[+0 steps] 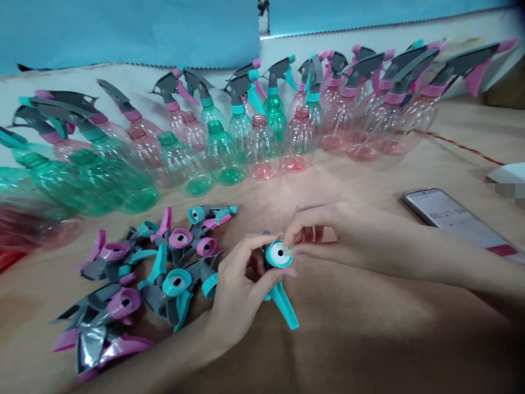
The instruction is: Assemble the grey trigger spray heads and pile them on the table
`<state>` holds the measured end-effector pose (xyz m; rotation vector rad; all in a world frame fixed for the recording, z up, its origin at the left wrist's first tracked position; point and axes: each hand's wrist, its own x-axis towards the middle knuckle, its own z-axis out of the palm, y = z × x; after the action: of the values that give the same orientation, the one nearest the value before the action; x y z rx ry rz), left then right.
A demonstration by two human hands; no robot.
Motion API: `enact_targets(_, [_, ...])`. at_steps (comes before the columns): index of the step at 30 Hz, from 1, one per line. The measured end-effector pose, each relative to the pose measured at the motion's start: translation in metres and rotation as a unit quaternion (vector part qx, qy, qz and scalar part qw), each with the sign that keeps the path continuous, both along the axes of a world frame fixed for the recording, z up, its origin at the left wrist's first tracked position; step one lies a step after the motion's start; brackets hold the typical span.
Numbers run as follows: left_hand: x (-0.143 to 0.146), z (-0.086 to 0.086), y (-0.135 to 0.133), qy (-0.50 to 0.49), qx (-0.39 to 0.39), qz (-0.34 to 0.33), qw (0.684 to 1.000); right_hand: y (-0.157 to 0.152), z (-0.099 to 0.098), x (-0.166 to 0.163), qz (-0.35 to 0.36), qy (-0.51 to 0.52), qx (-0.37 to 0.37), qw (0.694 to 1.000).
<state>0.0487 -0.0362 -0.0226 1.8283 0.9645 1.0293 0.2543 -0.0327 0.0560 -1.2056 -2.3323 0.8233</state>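
My left hand point(241, 284) is closed around a trigger sprayer head point(280, 254) with a teal collar and teal trigger. Its collar faces the camera, showing a white disc with a dark hole in the middle, while the trigger points down to the right. Thumb and fingers of my right hand point(314, 230) are pinched together at the collar's right edge; whatever lies between the fingertips is too small to make out. Left of my hands lies a pile of loose sprayer heads point(177, 282) in grey with pink or teal parts.
Uncapped green bottles point(225, 156) and pink bottles point(301, 143) stand in front of a row of bottles with sprayers fitted point(369, 117). A phone point(455, 219) showing a timer lies at right. A twisted cord point(463, 146) runs behind it. Red material point(16, 241) sits far left.
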Motion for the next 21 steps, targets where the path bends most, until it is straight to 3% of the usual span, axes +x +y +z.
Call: enact_targets(21, [0.0008,0.0015,-0.0001,0.012,0.008,-0.017,1.000,-0.0070,-0.0075,-0.0072,0.038,-0.032,0.093,0.994])
